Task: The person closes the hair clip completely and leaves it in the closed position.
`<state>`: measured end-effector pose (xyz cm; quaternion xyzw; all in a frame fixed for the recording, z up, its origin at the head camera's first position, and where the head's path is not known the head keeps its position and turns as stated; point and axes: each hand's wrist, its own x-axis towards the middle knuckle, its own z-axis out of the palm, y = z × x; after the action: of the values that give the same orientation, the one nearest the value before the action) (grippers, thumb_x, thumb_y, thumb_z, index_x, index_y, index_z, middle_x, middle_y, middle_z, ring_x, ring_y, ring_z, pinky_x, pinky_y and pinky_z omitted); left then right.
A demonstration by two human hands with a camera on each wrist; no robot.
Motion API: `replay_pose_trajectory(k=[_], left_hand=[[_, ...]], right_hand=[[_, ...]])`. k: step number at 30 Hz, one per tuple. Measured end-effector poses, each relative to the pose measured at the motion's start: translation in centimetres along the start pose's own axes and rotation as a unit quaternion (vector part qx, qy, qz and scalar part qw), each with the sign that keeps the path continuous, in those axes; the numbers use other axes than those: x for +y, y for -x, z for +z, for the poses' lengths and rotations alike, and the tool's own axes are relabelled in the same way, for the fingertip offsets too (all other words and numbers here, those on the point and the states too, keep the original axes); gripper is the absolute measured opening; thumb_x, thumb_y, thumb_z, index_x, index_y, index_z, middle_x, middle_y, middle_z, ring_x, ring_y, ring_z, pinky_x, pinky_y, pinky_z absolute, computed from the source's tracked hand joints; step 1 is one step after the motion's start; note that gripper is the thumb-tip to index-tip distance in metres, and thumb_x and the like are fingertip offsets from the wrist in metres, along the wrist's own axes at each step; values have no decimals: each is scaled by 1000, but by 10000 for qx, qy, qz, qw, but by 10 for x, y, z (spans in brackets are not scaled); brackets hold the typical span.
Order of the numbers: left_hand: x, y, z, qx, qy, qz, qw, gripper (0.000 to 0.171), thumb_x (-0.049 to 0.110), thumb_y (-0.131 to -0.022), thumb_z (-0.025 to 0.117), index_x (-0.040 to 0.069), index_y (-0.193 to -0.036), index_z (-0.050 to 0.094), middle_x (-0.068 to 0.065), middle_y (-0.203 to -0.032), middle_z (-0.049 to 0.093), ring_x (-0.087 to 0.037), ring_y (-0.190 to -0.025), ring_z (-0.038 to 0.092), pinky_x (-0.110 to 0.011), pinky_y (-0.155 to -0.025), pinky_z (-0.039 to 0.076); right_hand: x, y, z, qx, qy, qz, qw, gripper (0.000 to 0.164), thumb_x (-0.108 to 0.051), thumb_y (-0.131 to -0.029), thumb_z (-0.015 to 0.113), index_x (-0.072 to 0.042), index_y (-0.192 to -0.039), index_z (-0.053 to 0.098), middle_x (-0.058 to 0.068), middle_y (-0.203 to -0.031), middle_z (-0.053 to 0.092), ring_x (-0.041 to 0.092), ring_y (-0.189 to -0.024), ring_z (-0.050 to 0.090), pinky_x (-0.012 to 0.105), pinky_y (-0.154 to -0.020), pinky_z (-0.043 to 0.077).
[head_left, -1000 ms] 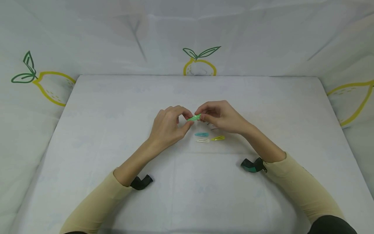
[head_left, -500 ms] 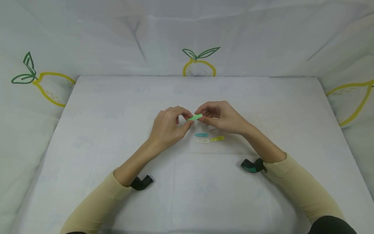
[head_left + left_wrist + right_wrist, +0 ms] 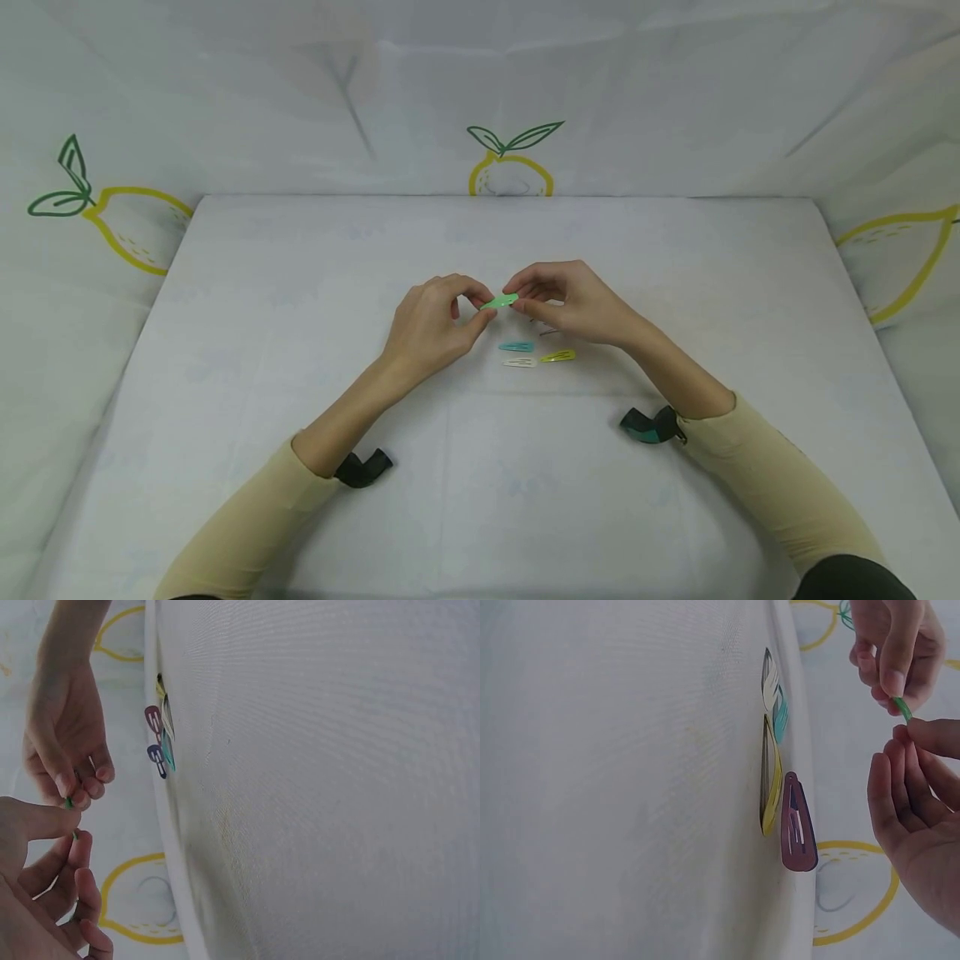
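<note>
Above the table, both hands meet at a small green snap hair clip [image 3: 501, 301]. My left hand [image 3: 435, 321] pinches its left end between thumb and index finger. At the other end, the thumb and fingertips of my right hand [image 3: 573, 300] pinch the clip; the right wrist view shows the green strip [image 3: 904, 709] spanning both hands. Lying below them are a light blue clip [image 3: 517, 347], a white clip [image 3: 520, 362] and a yellow clip [image 3: 558, 356]. A maroon clip [image 3: 799, 859] and a dark purple clip [image 3: 156, 753] lie near these, partly hidden by my right hand in the head view.
A white cloth covers the table [image 3: 480, 467], and white curtains [image 3: 660, 100] with lemon drawings stand around its back and sides. Black wrist devices sit by the left sleeve [image 3: 247, 517] and the right sleeve [image 3: 780, 475].
My right thumb has slid off the green clip's face toward its right end, so more of the clip shows. The clip has tilted slightly. My left hand stays nearly still.
</note>
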<state>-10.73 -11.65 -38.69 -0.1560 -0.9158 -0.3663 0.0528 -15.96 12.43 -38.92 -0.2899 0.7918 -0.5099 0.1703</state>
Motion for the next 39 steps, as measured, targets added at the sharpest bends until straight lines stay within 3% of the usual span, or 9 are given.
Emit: replay_pose_trajectory(k=[9,20,39], left_hand=[[-2,0,-1,-213,39,-186,9996,10,17,-96,80,15,-106,82,3,-97,80,-20,-80,60,-31,-70,45],[-6,0,1,-532,-47,-415,9977,10,19,-97,79,16,-106,82,4,-96,81,-16,-74,59,-30,-65,43],[-7,-2,5,-600,-47,-397,9974,10,17,-98,79,16,-106,83,4,-96,80,-16,-73,58,-29,-64,41]], right_hand=[[-3,1,-1,15,322,15,9995,18,1,-100,70,-3,-116,77,18,-107,78,23,-94,72,25,-86,61],[-1,2,0,-103,842,80,9964,16,-4,-100,75,-5,-115,78,7,-107,79,19,-95,72,25,-93,61],[-1,3,-2,-156,1120,145,9935,15,-4,-99,75,-5,-114,78,7,-104,79,18,-94,72,34,-94,62]])
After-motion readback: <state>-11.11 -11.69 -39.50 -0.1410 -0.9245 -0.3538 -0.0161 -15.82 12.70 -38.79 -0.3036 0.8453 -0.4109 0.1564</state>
